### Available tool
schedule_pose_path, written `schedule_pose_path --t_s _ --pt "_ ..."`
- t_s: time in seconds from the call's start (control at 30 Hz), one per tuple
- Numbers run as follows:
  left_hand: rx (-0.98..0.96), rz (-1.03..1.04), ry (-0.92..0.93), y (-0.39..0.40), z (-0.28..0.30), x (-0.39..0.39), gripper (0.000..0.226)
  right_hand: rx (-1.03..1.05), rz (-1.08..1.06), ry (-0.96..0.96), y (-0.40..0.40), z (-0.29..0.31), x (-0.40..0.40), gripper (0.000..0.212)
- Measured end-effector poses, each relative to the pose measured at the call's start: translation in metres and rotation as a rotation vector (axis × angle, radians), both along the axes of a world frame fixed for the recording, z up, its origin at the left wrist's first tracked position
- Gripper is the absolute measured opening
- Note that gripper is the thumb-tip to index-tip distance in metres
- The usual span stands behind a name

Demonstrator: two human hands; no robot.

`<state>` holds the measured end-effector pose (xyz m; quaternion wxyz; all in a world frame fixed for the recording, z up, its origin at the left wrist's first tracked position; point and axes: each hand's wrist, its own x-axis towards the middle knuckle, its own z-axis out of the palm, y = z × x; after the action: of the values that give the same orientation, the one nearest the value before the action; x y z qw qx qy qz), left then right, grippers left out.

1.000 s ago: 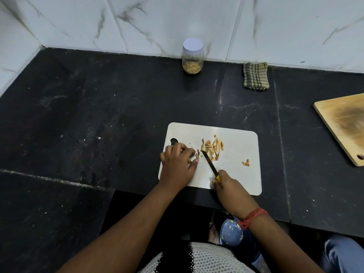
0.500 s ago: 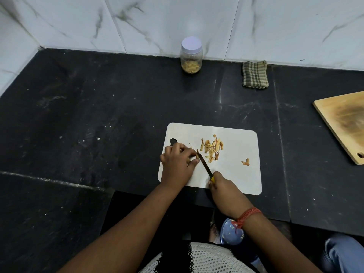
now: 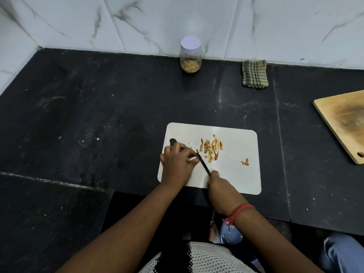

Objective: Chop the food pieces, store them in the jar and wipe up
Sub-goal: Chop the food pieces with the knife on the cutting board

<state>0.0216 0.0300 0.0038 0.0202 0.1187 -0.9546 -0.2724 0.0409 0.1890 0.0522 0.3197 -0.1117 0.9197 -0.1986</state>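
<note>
A white cutting board (image 3: pixel 240 174) lies on the black counter. A pile of chopped tan food pieces (image 3: pixel 211 149) sits near its middle, and one stray piece (image 3: pixel 245 162) lies to the right. My left hand (image 3: pixel 176 164) pinches a small food piece at the board's left side. My right hand (image 3: pixel 217 183) grips a knife (image 3: pixel 202 164) whose blade tip rests against that piece by my left fingertips. A clear jar (image 3: pixel 190 55) with a pale lid stands by the back wall, partly filled with cut pieces.
A folded checked cloth (image 3: pixel 254 74) lies by the wall right of the jar. A wooden board (image 3: pixel 342 123) sits at the right edge. The counter's front edge runs just below the white board. A blue round object (image 3: pixel 230 234) shows below my right wrist.
The knife blade has shifted left, from beside the pile to my left fingertips. My right hand followed it leftward. My left hand stayed in place.
</note>
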Motion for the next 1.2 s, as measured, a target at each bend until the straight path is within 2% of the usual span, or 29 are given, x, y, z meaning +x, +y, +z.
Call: schedule_pose_path --t_s 0.13,0.6,0.67,0.77,0.87,0.97,1.2 --pt "-0.012 0.012 0.005 0.002 0.001 0.000 0.017 0.060 0.020 0.036 -0.002 0.000 0.004 0.040" --pt "-0.022 0.052 0.015 0.006 0.000 0.001 0.015 0.066 0.008 -0.030 0.012 0.008 0.015 0.038" --pt "-0.021 0.044 0.017 0.006 0.000 0.001 0.016 0.036 0.008 -0.059 0.017 0.008 0.018 0.029" --pt "-0.041 0.024 0.012 0.006 0.003 0.002 0.017 -0.061 -0.025 -0.122 0.025 0.011 0.015 0.006" --pt "-0.083 0.003 0.038 0.003 0.003 0.006 0.020 -0.210 -0.133 -0.203 0.036 0.016 0.016 0.013" --pt "-0.153 -0.039 0.061 0.002 0.002 0.009 0.026 -0.311 -0.241 -0.239 0.044 0.016 0.020 0.008" --pt "-0.203 -0.064 0.055 0.005 0.009 -0.005 0.020 -0.347 -0.289 -0.208 0.051 0.009 0.011 0.011"
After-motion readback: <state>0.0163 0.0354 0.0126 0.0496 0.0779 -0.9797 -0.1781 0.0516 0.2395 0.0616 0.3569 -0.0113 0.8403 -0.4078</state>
